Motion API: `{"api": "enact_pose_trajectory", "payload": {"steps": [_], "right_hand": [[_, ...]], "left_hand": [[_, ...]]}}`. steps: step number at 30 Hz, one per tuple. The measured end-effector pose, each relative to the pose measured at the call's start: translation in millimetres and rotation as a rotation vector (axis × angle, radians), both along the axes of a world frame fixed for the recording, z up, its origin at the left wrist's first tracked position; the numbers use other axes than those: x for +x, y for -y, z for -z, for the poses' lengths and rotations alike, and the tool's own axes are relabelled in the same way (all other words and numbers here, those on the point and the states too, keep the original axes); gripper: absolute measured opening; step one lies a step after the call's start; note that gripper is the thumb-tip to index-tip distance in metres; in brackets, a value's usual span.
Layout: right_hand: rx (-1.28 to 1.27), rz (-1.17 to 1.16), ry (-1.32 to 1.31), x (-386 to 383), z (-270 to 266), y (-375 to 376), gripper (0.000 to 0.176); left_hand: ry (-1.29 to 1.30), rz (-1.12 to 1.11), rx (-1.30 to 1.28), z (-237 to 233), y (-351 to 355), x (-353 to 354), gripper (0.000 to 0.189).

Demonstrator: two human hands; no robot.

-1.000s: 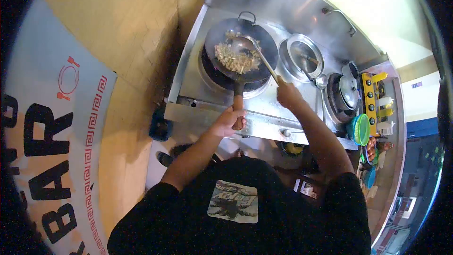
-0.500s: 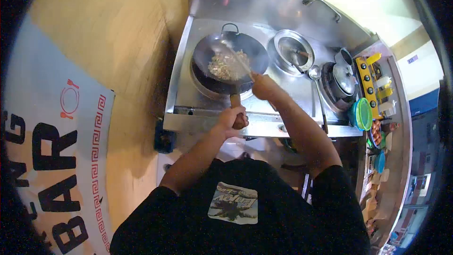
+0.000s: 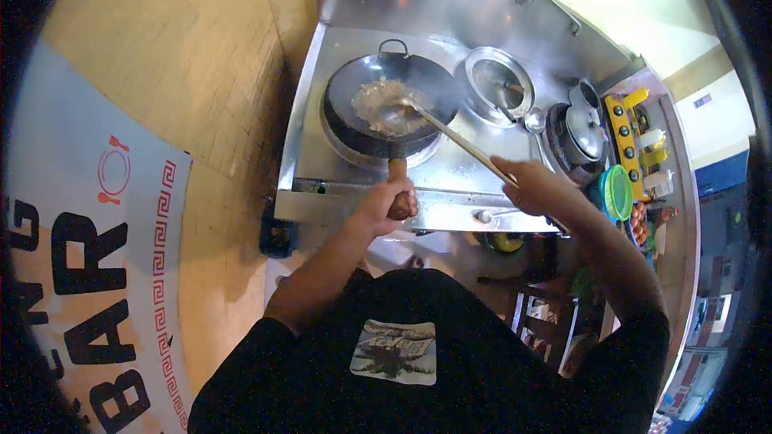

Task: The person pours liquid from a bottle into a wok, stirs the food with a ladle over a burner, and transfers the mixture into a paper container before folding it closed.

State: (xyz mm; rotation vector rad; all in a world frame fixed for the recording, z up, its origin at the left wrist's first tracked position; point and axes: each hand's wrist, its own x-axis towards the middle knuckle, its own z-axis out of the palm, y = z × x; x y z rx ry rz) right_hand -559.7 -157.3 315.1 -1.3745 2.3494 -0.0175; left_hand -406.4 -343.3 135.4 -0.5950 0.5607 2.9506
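A dark wok (image 3: pixel 342 116) sits on the left burner, its loop handle at the far side. Chopped brownish food (image 3: pixel 371 98) lies in it, with faint haze around. My left hand (image 3: pixel 388 205) is wrapped round the wok's wooden handle (image 3: pixel 397 167). In my right hand (image 3: pixel 540 185) is the long shaft of a ladle (image 3: pixel 458 141), which slants down to the left. The ladle's metal head rests in the food, partly blurred.
Right of the wok stands a round metal pot (image 3: pixel 482 60); beyond it are a second ladle (image 3: pixel 536 120) and a lidded pot (image 3: pixel 585 135). A green basket (image 3: pixel 618 193), eggs (image 3: pixel 639 225) and squeeze bottles (image 3: pixel 653 139) line the right side. A wall borders the left.
My right hand has moved right and toward me, drawing the ladle back across the wok. The wok has tipped slightly, and the food has shifted. My left hand keeps its hold.
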Motion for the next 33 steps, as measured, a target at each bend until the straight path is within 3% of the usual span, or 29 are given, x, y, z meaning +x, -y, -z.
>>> {"api": "enact_pose_trajectory", "payload": {"steps": [2,4,7,10,12,14,16,17,19,20,22,23,25,31,33], "right_hand": [[0.271,0.126,-0.079,13,-11,-7,0.056],[0.31,0.1,-0.163,12,22,-8,0.058],[0.08,0.217,-0.198,-17,106,9,0.059],[0.022,0.338,-0.128,-27,125,51,0.059],[-0.062,0.322,-0.127,-37,140,73,0.059],[-0.066,0.266,-0.161,-51,152,97,0.06],[-0.012,0.192,-0.194,-59,154,84,0.061],[0.119,0.124,-0.171,-52,130,69,0.062],[0.325,0.024,-0.192,-51,102,36,0.064],[0.402,-0.005,-0.237,-59,93,18,0.065],[0.334,0.011,-0.274,-85,76,1,0.063],[0.281,0.011,-0.273,-96,71,0,0.061],[0.179,-0.005,-0.314,-117,84,2,0.06],[-0.12,0.003,-0.352,-186,130,60,0.056],[-0.161,0.007,-0.301,-187,140,57,0.055]], "left_hand": [[-0.029,-0.017,-0.038,16,2,-1,0.012],[0.017,0.02,-0.031,26,2,-3,0.013],[-0.027,0.025,-0.036,64,2,-1,0.023],[-0.06,-0.046,0.11,70,7,16,0.035],[-0.353,0.144,0.203,96,6,46,0.047],[-0.197,0.409,0.065,190,-24,62,0.059],[-0.071,0.799,-0.385,243,-68,64,0.067],[-0.077,0.788,-0.382,248,-80,51,0.067],[0.348,0.626,-0.994,253,-114,19,0.067],[0.641,0.523,-1.329,353,-161,-2,0.061],[0.319,0.08,-1.632,499,-226,-33,0.054],[0.301,-0.03,-1.735,470,-225,-28,0.052],[0.293,-0.259,-1.95,358,-206,-16,0.048],[0.434,-0.09,-1.792,390,-190,-44,0.044],[0.552,0.085,-1.793,379,-195,-32,0.041]]}}
